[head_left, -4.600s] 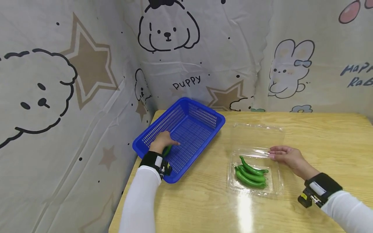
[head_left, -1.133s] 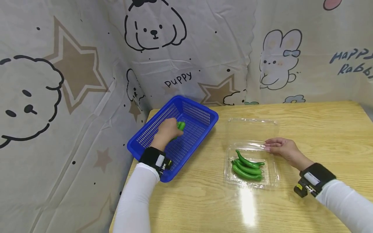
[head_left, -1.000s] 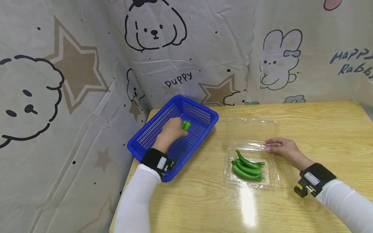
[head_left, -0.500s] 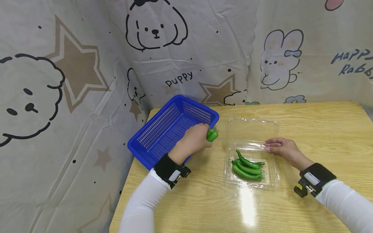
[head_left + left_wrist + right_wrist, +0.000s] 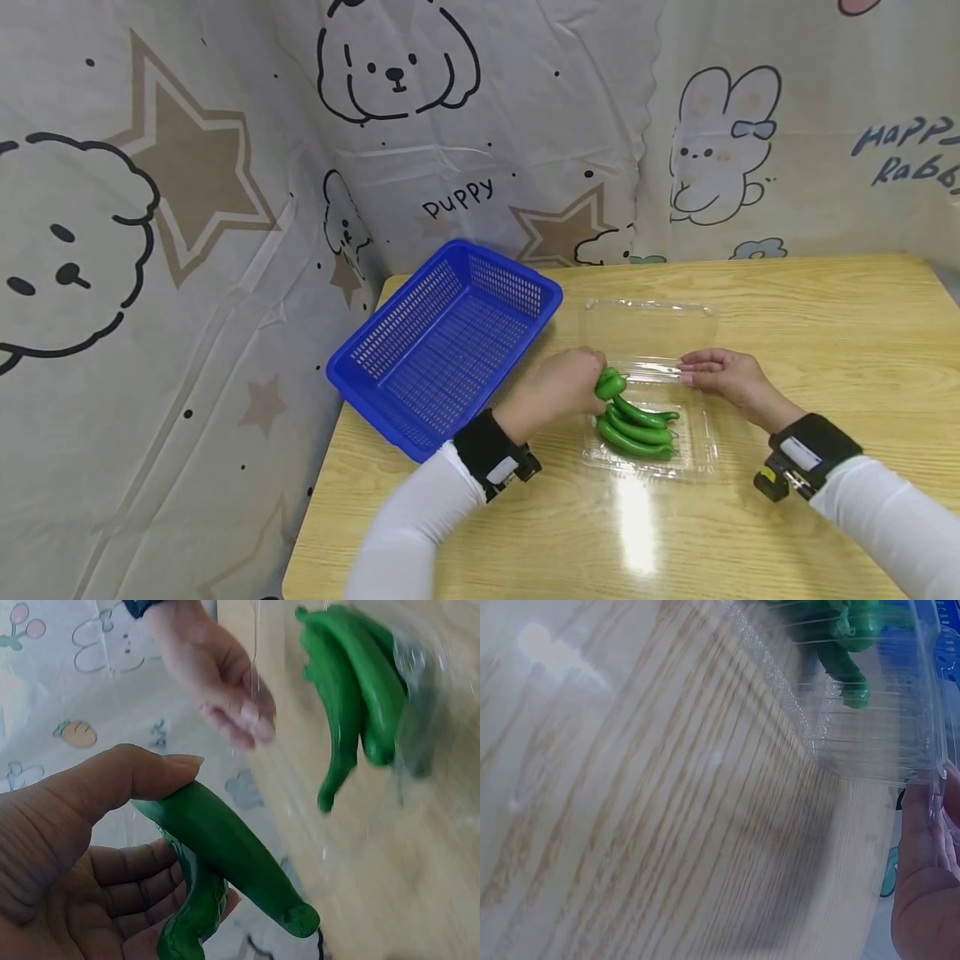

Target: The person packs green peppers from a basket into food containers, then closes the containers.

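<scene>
Currently the left hand (image 5: 558,392) grips two green peppers (image 5: 609,385), thumb over the top and fingers curled beneath, as the left wrist view shows (image 5: 225,862). Head view places them at the near-left corner of the clear plastic tray (image 5: 697,454), just above the peppers lying inside.

Count in tray: three green peppers in the tray (image 5: 636,427), lying side by side, roughly parallel, stems toward the right. Total peppers seen: five.

Right hand (image 5: 720,379) rests on the tray's far rim, where the hinged clear lid (image 5: 648,321) lies open flat toward the wall; fingers are extended along the plastic edge, nothing clasped. Right wrist view shows fingertips (image 5: 922,855) against the tray wall.

One blue basket (image 5: 450,342) stands left of the tray, well apart from it, near the table's far-left corner; no peppers visible in it. Both sit on one wooden table (image 5: 825,317). One wrist-worn device on each forearm, white sleeves. Cartoon-printed cloth (image 5: 225,167) backs the table.
</scene>
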`<state>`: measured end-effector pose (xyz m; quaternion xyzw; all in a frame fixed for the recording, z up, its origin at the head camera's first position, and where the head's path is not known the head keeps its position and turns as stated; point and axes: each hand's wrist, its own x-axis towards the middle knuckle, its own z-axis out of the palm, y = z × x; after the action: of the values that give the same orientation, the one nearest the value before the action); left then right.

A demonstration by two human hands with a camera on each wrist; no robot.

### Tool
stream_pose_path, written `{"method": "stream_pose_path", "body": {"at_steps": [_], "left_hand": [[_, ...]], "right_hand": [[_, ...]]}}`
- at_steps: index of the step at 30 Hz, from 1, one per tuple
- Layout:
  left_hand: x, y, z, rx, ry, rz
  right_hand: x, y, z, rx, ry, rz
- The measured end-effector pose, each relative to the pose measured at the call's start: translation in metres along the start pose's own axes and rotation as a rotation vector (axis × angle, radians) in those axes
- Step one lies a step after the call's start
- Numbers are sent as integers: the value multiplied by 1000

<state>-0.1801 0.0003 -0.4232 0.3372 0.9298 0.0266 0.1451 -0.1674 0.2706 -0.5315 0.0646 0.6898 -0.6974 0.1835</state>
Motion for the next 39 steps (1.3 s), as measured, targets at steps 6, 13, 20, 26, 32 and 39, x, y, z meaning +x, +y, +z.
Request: {"method": "stream_pose_path", "body": {"at_steps": [6,13,20,26,32,39], "left_hand": [[9,22,8,8,-48,50],[18,35,21,56,-46,102],[23,40,35,52,-43,99],[27,41,45,60,-26,104],[27,42,55,87,-41,106],[24,38,59,28,5,76]], "right_hand": [[0,1,1,15,0,-3],[0,2,2,8,7,-15],[0,3,4,-21,19,-17],[0,2,4,-29,16,-22],[0,1,6,-41,25,-33],[0,2,4,-16,13,-24]]}}
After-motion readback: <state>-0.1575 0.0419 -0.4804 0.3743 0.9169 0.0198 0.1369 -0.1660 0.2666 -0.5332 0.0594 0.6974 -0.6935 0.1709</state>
